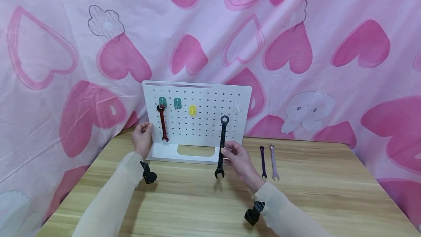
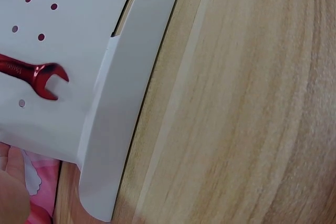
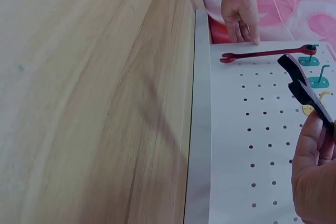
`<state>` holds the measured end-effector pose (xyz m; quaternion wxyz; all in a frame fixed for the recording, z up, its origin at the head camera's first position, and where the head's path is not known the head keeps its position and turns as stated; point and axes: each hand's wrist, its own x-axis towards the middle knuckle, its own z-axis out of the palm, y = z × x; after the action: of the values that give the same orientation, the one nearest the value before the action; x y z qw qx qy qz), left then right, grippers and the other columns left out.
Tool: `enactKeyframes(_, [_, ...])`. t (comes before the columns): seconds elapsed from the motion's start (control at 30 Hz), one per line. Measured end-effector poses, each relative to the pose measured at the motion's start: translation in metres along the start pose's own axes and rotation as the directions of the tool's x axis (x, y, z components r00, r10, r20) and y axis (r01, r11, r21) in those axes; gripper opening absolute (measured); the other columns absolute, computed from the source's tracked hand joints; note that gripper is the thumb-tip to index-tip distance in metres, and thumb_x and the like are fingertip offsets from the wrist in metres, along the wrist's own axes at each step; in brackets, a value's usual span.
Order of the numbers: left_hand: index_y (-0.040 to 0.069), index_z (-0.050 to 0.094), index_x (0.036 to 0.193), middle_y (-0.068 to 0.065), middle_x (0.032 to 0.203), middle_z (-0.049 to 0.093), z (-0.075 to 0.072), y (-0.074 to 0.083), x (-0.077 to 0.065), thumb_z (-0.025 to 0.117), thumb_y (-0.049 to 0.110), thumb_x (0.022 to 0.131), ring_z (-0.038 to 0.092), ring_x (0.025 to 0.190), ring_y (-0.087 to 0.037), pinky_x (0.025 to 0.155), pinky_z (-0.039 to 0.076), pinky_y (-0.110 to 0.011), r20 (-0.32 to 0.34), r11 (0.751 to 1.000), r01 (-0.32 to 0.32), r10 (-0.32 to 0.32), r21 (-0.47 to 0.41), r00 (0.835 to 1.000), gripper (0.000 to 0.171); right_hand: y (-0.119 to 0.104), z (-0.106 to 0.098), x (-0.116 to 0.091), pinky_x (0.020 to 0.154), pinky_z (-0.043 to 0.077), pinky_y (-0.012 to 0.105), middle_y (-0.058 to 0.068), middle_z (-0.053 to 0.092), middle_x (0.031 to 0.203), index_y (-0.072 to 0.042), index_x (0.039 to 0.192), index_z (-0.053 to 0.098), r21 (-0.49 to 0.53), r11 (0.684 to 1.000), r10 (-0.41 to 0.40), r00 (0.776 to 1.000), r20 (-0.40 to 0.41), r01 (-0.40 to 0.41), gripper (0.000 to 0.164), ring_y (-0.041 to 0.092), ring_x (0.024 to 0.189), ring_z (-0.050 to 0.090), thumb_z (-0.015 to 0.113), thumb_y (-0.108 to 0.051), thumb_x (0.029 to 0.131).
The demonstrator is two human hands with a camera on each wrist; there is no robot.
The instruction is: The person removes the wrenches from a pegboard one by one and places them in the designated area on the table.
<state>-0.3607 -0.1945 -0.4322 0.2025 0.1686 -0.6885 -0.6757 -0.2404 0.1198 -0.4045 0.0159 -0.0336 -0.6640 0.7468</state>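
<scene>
Sleeves [image 1: 108,196] cross table [image 1: 194,200] before pegboard [image 1: 205,132].

Four wrenches [image 1: 222,142] were out there: one red [image 1: 162,123], one black, one purple [image 1: 263,162], one lilac [image 1: 273,162]! Hooks [image 1: 192,111]? Four as well: two green [image 1: 177,103], one yellow, one clear [image 1: 237,108]. Two hands [image 1: 241,160] were in play, plus two wrist cameras [image 1: 149,176], one board [image 1: 204,101], one table [image 1: 184,200], one cloth [image 1: 210,21]!

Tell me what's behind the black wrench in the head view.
The white pegboard, with wooden tabletop behind the lower end of the black wrench; any holes it covers cannot be seen.
</scene>
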Motion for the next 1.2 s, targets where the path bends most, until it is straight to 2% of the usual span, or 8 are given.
enactKeyframes(0.23, [0.007,0.058,0.112,0.006,0.095,0.051,0.000,0.000,0.000,0.060,0.025,0.092,0.046,0.087,-0.005,0.070,0.043,-0.012,0.005,1.000,0.006,-0.006,-0.006,1.000,0.027,-0.001,-0.008,-0.003,0.066,0.054,0.025,0.001,0.053,0.082,0.003,0.108,0.058,0.000,1.000,-0.011,1.000,-0.014,0.011,0.021,0.011,0.074,0.057,0.059,0.003,0.087])
enactKeyframes(0.53, [0.008,0.058,0.113,0.005,0.096,0.051,0.000,-0.001,0.003,0.060,0.025,0.092,0.046,0.088,-0.007,0.071,0.043,-0.012,0.006,1.000,0.028,-0.028,0.009,1.000,0.027,-0.001,-0.018,-0.007,0.066,0.054,0.024,0.001,0.053,0.082,-0.003,0.104,0.060,0.032,0.999,0.000,1.000,-0.030,0.001,0.018,0.012,0.073,0.057,0.059,0.003,0.087])
enactKeyframes(0.83, [0.013,0.057,0.114,0.007,0.100,0.051,-0.001,-0.002,0.004,0.059,0.028,0.093,0.046,0.093,-0.007,0.080,0.044,-0.018,0.023,0.999,0.051,-0.052,0.014,0.998,0.026,-0.004,-0.025,-0.009,0.065,0.053,0.023,-0.001,0.053,0.081,-0.008,0.100,0.060,0.038,0.999,0.012,0.998,-0.059,-0.010,0.017,0.011,0.072,0.057,0.060,0.003,0.087])
enactKeyframes(1.07, [0.012,0.058,0.111,0.007,0.094,0.050,0.000,-0.001,0.004,0.059,0.024,0.092,0.046,0.087,-0.005,0.071,0.043,-0.013,0.010,1.000,0.028,-0.028,0.006,1.000,0.022,-0.005,-0.035,-0.010,0.070,0.054,0.027,0.000,0.054,0.084,-0.005,0.107,0.059,0.002,1.000,0.029,0.996,-0.079,-0.029,0.019,0.013,0.075,0.058,0.059,0.001,0.088])
enactKeyframes(1.2, [0.013,0.058,0.108,0.007,0.093,0.049,0.000,-0.002,0.004,0.060,0.023,0.092,0.045,0.085,-0.005,0.068,0.042,-0.011,0.009,1.000,0.029,-0.029,-0.006,1.000,0.019,-0.005,-0.038,-0.011,0.070,0.054,0.028,0.000,0.055,0.085,-0.006,0.105,0.059,0.006,1.000,0.027,0.997,-0.077,-0.027,0.018,0.012,0.075,0.058,0.059,0.001,0.088])
